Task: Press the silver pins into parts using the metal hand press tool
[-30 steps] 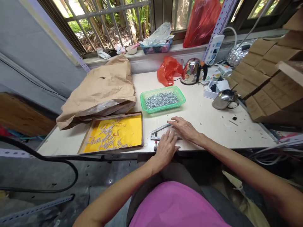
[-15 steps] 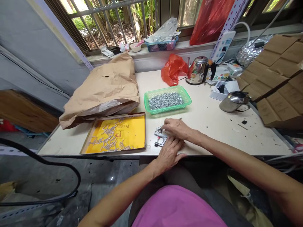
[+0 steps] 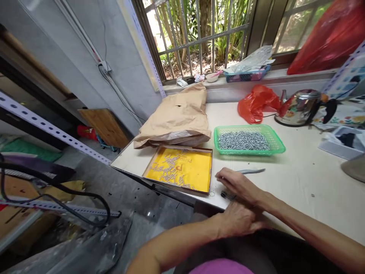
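Note:
My right hand (image 3: 238, 185) rests on a metal hand tool (image 3: 251, 171) lying near the front edge of the white table (image 3: 302, 182); its handle sticks out to the right, and the fingers curl over the tool's head. My left hand (image 3: 239, 219) sits at the table's edge just below the right hand, fingers hidden under it. A yellow-lined shallow box (image 3: 182, 168) with several small metal pins lies to the left. A green basket (image 3: 249, 140) full of metal pins stands behind the hands.
A brown paper sack (image 3: 178, 116) lies at the table's back left. A red plastic bag (image 3: 256, 102), a steel kettle (image 3: 300, 107) and a white tray (image 3: 342, 142) stand at the back right. A barred window is behind. Black cable (image 3: 71, 198) lies on the floor at left.
The view has swung left and nearer the table. My left hand has slid back to the table's edge under the right one. My right hand stays on the metal tool.

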`<state>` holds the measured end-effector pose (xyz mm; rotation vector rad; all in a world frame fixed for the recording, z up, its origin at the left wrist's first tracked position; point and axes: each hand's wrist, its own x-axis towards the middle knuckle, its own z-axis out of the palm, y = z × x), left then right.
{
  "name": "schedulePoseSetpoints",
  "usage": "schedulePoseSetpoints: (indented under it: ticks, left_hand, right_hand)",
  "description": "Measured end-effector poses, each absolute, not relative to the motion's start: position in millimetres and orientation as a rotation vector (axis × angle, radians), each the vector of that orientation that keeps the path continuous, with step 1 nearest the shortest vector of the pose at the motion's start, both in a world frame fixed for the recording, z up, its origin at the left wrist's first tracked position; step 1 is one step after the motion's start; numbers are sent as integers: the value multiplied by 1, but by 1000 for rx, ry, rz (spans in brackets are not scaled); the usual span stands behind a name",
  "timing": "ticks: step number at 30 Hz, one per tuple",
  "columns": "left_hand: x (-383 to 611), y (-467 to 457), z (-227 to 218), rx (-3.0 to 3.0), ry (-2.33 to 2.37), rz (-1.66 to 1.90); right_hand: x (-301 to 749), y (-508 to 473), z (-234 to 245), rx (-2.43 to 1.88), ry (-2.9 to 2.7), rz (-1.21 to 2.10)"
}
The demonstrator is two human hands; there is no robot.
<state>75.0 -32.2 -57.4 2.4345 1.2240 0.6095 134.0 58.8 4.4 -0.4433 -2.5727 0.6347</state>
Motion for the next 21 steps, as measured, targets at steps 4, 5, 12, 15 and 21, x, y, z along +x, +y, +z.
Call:
schedulePoseSetpoints:
  ticks: [4,5,12,15,21]
  left_hand:
    - [59,-40,-35,2532,1314,714]
    - [48,-42,-27,2528,1401,750]
    - [-81,-48,14,2034,2404,306]
    - [-110,-47,17,1882,2497,68]
    - [-109,-41,15,1777,2521,-112]
  right_hand:
    - [133,91,36,-623,-2074,388]
    - [135,107,43,-711,-2019,302]
    - [172,183,39,-940,-2242,-21]
    - [190,148,31,-881,-2328,64]
    - [217,54,4,-846,-2595,357]
